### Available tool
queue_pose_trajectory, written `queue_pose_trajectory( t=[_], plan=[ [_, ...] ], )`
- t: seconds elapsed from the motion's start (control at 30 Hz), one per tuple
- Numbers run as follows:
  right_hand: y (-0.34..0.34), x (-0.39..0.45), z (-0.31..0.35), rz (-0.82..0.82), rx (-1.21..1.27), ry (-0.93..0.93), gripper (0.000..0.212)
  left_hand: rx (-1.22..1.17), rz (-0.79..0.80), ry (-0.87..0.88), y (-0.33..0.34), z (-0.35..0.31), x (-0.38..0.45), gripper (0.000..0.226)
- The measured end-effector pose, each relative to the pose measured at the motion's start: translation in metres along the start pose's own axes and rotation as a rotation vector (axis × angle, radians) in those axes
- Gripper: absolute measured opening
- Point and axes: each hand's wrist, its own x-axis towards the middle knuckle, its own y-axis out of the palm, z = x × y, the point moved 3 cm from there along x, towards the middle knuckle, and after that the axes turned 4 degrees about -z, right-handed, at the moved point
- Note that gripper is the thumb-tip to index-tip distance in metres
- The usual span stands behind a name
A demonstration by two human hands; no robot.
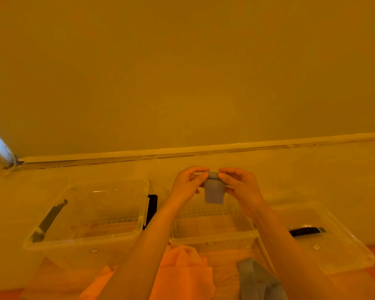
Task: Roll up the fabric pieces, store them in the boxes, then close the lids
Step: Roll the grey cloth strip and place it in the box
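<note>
- The left hand (185, 185) and right hand (239, 184) are raised at centre frame, meeting over the middle box (213, 237).
- Between them is a small grey cloth (214, 191); each hand pinches its rolled top edge between thumb and curled fingers, one at each end.
- The lower part of the cloth hangs loose and flat below the roll, in the air above the middle box and touching neither the box nor the table (355, 284).
- The middle box is clear plastic and open; a grid pattern shows through its floor.
- A second clear box (87, 213) stands at lower left, also open, with a dark handle at its left end and a black clip on its right side.
- At lower right a clear lid (333, 245) with a black handle lies beside the middle box.
- An orange cloth (182, 269) lies crumpled at bottom centre, in front of the boxes and partly hidden by the left forearm.
- Another grey cloth (258, 280) lies at the bottom edge, right of the orange one.
- A plain wall (182, 72) fills the upper half of the frame.
</note>
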Motion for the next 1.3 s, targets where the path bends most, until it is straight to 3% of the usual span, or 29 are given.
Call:
queue_pose_trajectory(
  t=[0.47, 0.6, 0.77, 0.97, 1.3],
  plan=[
    [0.002, -0.001, 0.004, -0.008, 0.005, -0.065, 0.013, -0.035, -0.112, 0.054, 0.002, -0.003, 0.000, 0.015],
    [0.000, 0.000, 0.001, -0.033, -0.008, -0.021, 0.026, -0.037, -0.118, 0.062, 0.003, -0.004, -0.001, 0.012],
    [-0.001, -0.003, 0.002, -0.018, -0.019, -0.007, 0.011, -0.054, -0.108, 0.035, 0.004, -0.003, -0.005, 0.011],
    [-0.003, -0.005, 0.001, 0.027, -0.102, -0.026, 0.030, -0.032, -0.110, 0.042, 0.005, -0.004, -0.006, 0.007],
    [-0.008, -0.009, 0.004, 0.035, -0.140, -0.034, 0.037, -0.026, -0.097, 0.055, 0.006, -0.006, -0.012, 0.008]
  ],
)
